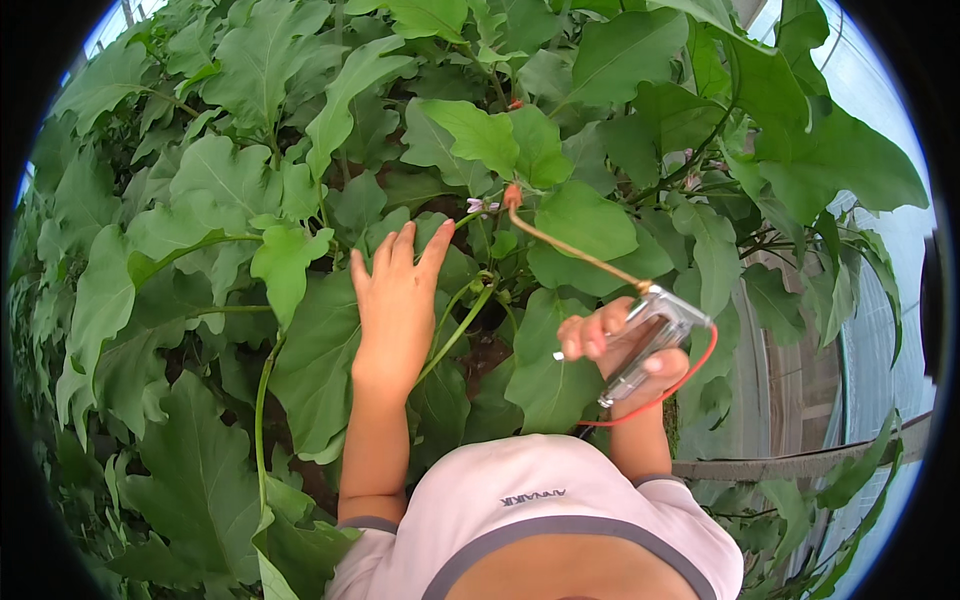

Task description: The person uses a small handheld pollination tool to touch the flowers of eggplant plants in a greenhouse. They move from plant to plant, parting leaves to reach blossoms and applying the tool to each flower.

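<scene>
My right hand [630, 349] is closed round a clear hand sprayer [660, 322] with a trigger. From it a thin brass-coloured tube [574, 251] runs up and left to an orange-red tip [512, 196], which is among the leaves of an eggplant plant [585, 221]. A red hose [694, 375] loops down from the sprayer's back. My left hand [401, 281] lies palm down with fingers spread against the foliage, and I see nothing held in it. Just beyond its index finger is a pale purple eggplant flower [481, 205]. Green stems [457, 330] pass right of that hand.
Dense, large eggplant leaves [247, 67] surround both hands. A long bent stem [262, 412] stands at the left. Plastic sheeting [885, 300] hangs at the right, above a curved grey ledge [795, 466].
</scene>
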`<state>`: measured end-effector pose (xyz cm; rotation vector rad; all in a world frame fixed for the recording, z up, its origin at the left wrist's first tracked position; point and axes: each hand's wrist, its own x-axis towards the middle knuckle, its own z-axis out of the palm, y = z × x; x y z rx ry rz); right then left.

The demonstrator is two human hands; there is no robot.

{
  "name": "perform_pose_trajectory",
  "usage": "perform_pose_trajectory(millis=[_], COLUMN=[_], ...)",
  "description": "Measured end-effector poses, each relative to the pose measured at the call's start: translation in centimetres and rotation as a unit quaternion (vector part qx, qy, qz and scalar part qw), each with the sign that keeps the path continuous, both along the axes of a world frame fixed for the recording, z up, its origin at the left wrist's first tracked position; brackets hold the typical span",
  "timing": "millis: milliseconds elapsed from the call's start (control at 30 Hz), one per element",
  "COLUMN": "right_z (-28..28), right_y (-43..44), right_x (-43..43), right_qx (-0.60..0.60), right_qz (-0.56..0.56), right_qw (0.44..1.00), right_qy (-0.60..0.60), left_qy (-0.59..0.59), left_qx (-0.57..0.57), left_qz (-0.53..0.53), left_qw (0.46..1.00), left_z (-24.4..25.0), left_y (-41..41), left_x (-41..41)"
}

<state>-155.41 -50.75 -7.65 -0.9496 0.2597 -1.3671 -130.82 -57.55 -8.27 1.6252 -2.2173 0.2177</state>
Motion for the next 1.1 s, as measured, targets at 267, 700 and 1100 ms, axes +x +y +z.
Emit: perform_pose_trajectory(millis=[267, 700, 1100], right_z=[-0.2, 0.8, 2.1], right_y=[2.9, 4.1, 4.3], right_x=[1.4, 12.0, 24.9], right_qx=[0.01, -0.032, -0.124], right_qz=[-0.028, 0.061, 0.138], right_qw=[0.999, 0.998, 0.981], right_qy=[0.041, 0.013, 0.058], left_qy=[0.137, 0.008, -0.145], left_qx=[0.043, -0.002, -0.042], left_qz=[-0.153, -0.003, 0.191], left_qw=[0.978, 1.0, 0.97], left_z=[-1.0, 7.6, 6.0], left_y=[1.1, 13.2, 3.1], left_x=[-1.0, 11.8, 34.2])
